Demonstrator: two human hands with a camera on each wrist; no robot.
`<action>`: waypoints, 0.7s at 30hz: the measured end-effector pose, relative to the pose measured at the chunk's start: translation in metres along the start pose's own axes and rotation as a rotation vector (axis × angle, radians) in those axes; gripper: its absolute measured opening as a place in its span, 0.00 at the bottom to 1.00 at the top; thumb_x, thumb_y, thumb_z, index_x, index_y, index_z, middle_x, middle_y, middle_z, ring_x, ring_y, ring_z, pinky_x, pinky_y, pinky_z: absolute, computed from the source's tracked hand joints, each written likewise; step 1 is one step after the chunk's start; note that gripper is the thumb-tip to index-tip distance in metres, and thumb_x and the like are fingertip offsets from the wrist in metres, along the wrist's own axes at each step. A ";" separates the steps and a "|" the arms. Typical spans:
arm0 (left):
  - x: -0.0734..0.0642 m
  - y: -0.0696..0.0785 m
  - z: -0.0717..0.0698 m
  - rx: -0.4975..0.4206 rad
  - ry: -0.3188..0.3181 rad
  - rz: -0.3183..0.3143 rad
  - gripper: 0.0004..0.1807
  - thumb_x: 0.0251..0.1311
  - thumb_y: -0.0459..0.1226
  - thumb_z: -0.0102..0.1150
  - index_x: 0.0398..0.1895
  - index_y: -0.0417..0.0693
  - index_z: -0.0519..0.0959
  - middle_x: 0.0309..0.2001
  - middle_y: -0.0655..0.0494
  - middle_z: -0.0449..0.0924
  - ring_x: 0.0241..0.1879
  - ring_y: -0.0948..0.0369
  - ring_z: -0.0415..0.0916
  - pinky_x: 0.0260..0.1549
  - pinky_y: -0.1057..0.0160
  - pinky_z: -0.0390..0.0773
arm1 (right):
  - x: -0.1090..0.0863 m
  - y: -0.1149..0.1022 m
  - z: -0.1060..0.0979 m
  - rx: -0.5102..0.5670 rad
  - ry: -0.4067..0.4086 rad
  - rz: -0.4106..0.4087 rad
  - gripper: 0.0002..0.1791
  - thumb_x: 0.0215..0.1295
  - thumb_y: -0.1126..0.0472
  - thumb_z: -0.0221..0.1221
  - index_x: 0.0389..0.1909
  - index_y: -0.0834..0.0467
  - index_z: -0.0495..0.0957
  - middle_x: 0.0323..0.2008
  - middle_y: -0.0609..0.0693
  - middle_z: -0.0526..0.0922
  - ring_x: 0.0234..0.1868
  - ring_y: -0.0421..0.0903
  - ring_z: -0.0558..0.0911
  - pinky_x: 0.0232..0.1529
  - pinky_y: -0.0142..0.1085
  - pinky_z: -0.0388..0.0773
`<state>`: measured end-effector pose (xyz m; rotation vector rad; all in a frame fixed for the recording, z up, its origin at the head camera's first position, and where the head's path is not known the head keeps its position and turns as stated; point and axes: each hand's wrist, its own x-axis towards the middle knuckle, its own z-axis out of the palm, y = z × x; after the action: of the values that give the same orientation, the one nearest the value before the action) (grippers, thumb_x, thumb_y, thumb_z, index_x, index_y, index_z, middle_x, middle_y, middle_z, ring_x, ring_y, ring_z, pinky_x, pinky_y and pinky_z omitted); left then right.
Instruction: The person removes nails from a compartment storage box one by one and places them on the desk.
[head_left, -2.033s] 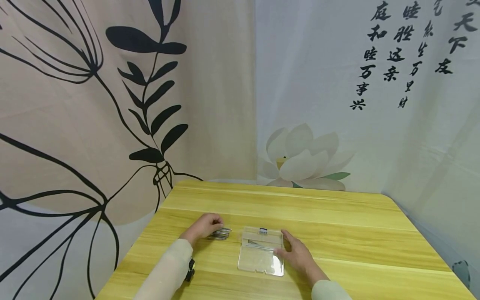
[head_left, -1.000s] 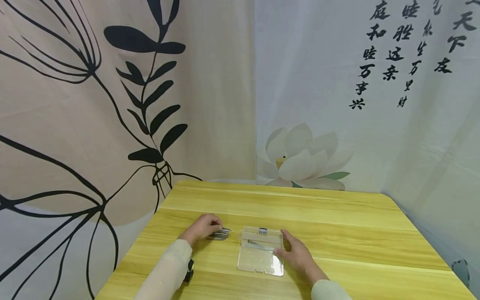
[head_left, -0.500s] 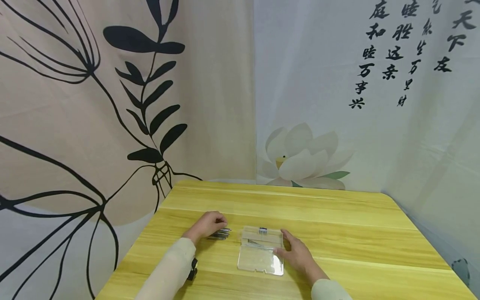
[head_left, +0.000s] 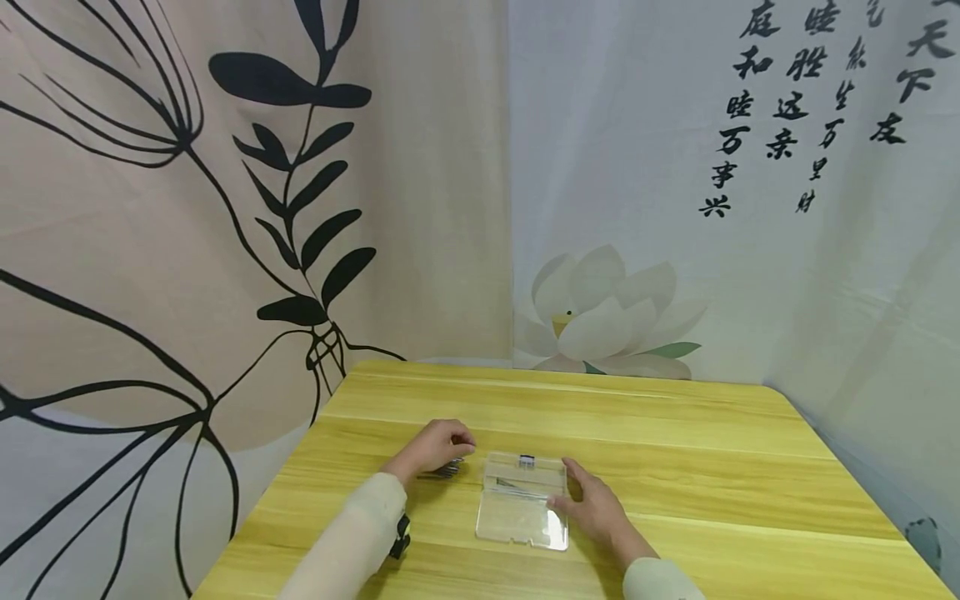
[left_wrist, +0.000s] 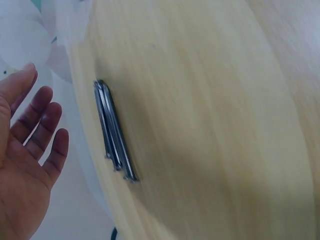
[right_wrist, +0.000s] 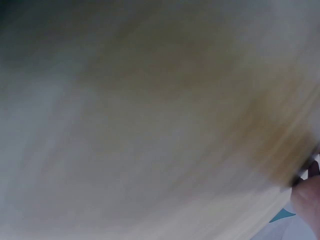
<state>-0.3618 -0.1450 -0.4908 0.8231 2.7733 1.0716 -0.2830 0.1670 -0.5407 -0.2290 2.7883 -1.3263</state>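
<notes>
A clear plastic box (head_left: pixel 521 518) lies opened flat on the table, with thin metal nails (head_left: pixel 512 487) in its far half. My right hand (head_left: pixel 597 508) holds the box at its right edge, thumb near the fold; only a bit of this hand (right_wrist: pixel 306 197) shows in the right wrist view. My left hand (head_left: pixel 438 447) is above a small bundle of loose nails (head_left: pixel 448 469), partly covering it. In the left wrist view, the nails (left_wrist: pixel 114 131) lie side by side, apart from the hand (left_wrist: pixel 30 145). Its thumb and forefinger tips are close together; I cannot tell whether they pinch a nail.
The yellow wood-grain table (head_left: pixel 675 467) extends around the box. Behind it hangs a pale curtain (head_left: pixel 435 208) printed with plants, a lotus and writing. A black strap (head_left: pixel 400 537) is on the left wrist.
My left hand has lifted from the loose nails and shifted right, towards the box. The right hand and the box have stayed in place.
</notes>
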 end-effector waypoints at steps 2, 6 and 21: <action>0.002 0.003 0.001 -0.002 -0.005 0.007 0.07 0.68 0.37 0.61 0.41 0.42 0.84 0.36 0.61 0.79 0.35 0.64 0.74 0.35 0.61 0.76 | -0.001 -0.001 -0.001 -0.001 0.000 0.002 0.44 0.63 0.46 0.66 0.75 0.57 0.60 0.66 0.63 0.70 0.68 0.70 0.62 0.64 0.67 0.55; 0.004 0.007 0.004 -0.003 -0.012 0.012 0.06 0.68 0.37 0.61 0.41 0.44 0.84 0.36 0.62 0.79 0.36 0.64 0.75 0.36 0.61 0.76 | -0.001 -0.002 -0.001 -0.003 -0.002 0.008 0.44 0.63 0.46 0.66 0.75 0.57 0.60 0.67 0.63 0.70 0.68 0.70 0.62 0.63 0.67 0.56; 0.010 0.018 0.015 -0.027 -0.042 0.019 0.07 0.68 0.38 0.61 0.43 0.45 0.84 0.37 0.64 0.79 0.39 0.60 0.76 0.40 0.60 0.76 | -0.001 -0.002 0.000 0.014 -0.009 0.011 0.44 0.63 0.46 0.66 0.75 0.56 0.59 0.67 0.62 0.70 0.69 0.70 0.61 0.64 0.67 0.55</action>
<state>-0.3584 -0.1198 -0.4893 0.8610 2.7159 1.0792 -0.2817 0.1659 -0.5396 -0.2178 2.7681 -1.3389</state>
